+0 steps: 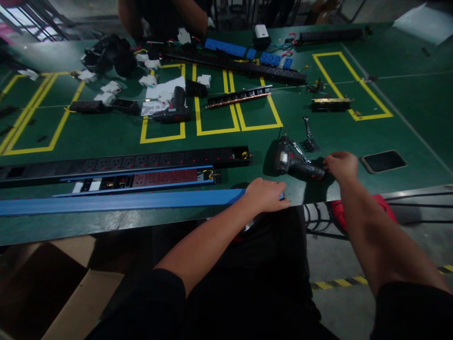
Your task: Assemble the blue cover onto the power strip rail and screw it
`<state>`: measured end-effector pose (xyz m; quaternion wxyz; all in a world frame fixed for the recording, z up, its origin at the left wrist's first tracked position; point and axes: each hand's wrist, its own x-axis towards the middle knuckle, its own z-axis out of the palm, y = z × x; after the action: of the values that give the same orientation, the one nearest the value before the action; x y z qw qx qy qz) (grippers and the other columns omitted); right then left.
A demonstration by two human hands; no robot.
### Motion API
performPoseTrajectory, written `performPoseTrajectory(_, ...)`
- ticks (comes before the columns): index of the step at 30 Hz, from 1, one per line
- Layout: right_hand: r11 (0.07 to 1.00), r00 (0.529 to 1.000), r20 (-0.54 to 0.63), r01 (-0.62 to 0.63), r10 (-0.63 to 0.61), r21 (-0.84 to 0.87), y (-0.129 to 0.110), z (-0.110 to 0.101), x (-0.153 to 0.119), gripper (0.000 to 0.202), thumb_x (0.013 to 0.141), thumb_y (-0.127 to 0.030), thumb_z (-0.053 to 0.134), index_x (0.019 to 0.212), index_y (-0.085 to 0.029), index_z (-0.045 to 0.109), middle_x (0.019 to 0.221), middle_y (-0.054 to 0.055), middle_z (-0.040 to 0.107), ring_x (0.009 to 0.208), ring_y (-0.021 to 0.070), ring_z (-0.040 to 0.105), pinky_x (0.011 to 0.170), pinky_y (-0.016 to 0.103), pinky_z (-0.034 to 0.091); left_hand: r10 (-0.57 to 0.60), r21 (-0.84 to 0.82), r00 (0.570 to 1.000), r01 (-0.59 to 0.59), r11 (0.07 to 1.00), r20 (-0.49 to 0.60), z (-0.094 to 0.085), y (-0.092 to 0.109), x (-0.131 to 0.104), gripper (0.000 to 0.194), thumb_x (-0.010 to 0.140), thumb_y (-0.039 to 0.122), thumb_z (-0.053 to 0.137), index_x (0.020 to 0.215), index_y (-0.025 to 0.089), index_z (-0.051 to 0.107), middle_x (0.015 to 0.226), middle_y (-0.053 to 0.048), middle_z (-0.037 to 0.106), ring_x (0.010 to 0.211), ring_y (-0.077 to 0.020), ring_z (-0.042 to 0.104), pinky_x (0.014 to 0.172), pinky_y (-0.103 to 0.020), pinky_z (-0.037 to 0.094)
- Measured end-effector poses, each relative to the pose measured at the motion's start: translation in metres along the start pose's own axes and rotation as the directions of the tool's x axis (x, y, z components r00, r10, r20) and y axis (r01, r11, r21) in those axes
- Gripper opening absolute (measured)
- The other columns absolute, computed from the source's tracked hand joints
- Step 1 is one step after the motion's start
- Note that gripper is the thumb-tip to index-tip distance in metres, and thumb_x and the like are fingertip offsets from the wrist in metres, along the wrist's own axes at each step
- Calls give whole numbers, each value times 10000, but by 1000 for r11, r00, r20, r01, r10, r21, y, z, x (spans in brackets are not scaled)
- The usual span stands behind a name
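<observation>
My left hand [267,195] is wrapped over the right end of a long blue bar [123,202] lying along the table's front edge. The fingers of my right hand [340,165] are bent at the end of a black power drill [300,163]; whether they grip it is unclear. Behind the blue bar lie an open blue-edged strip with dark red sockets [164,177] and a long black socket strip [141,162]. Two small wrenches [307,127] [300,151] rest beside the drill.
A phone [384,161] lies at the right. Another drill [173,111], blue socket blocks [226,47] and black rails [240,68] occupy the table's far half. A person [163,16] is across the table [371,137]. An open cardboard box [85,302] stands below left.
</observation>
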<state>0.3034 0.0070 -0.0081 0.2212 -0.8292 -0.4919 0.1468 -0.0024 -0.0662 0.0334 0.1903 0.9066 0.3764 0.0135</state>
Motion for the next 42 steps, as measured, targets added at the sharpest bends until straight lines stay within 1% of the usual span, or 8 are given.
performPoseTrajectory(5,965,986,-5,-161,166,207,-10,-5,-5,124,687,-167,580,792,-142,641,756,128,692,609,185,618,552,308,465,0,-6,1000,0,1000,-2,1,0,0,436,898,523,420,1114,204,624,1048,-92,716,911,-254,664,766,-404,472)
performPoseTrajectory(14,921,991,-45,-98,124,376,-30,-10,-19,193,713,-98,542,869,-124,651,820,145,705,673,188,639,612,303,490,-3,-8,1000,4,1000,4,-2,1,-1,423,899,517,431,1109,203,622,1051,-97,719,923,-256,663,758,-396,470)
performPoseTrajectory(18,925,995,-30,-75,93,374,-41,-12,-23,65,796,-180,564,808,-148,619,773,123,686,640,173,614,601,299,475,1,-8,1000,-1,1000,6,-1,0,-1,426,902,521,422,1106,203,617,1064,-95,715,919,-257,664,761,-403,477)
performPoseTrajectory(23,937,999,11,-45,44,345,-53,-11,-25,35,780,-185,610,811,-168,614,738,91,674,668,186,623,630,310,479,7,-31,1000,-8,999,-15,1,-1,0,422,888,521,428,1085,202,622,1031,-87,717,904,-262,667,760,-415,482)
performPoseTrajectory(29,944,999,25,22,-32,330,-64,-8,-26,193,777,-183,611,969,-175,614,835,105,718,718,205,640,682,344,492,1,-27,999,-2,1000,-37,3,-2,1,420,882,537,438,1052,196,617,1019,-96,721,906,-269,666,744,-414,481)
performPoseTrajectory(34,945,993,20,101,-112,310,-68,2,-24,174,717,-177,657,889,-148,649,764,80,708,688,191,648,620,291,476,12,-25,999,-13,1000,-33,3,-2,1,412,890,539,418,1035,204,609,1006,-82,725,879,-258,672,722,-395,471)
performPoseTrajectory(37,948,981,25,178,-191,263,-70,10,-26,150,696,-171,663,844,-147,673,729,62,701,673,194,649,599,282,473,2,-16,1000,-2,1000,-23,2,-1,0,414,892,534,418,1051,203,611,1014,-90,725,885,-255,671,727,-391,464)
performPoseTrajectory(42,960,964,-2,266,-267,88,-76,19,-37,188,775,-198,597,932,-168,697,819,78,731,777,225,673,692,324,503,2,-27,1000,-2,1000,-19,1,-1,0,425,894,536,412,1061,205,620,1013,-91,723,879,-255,670,735,-395,465)
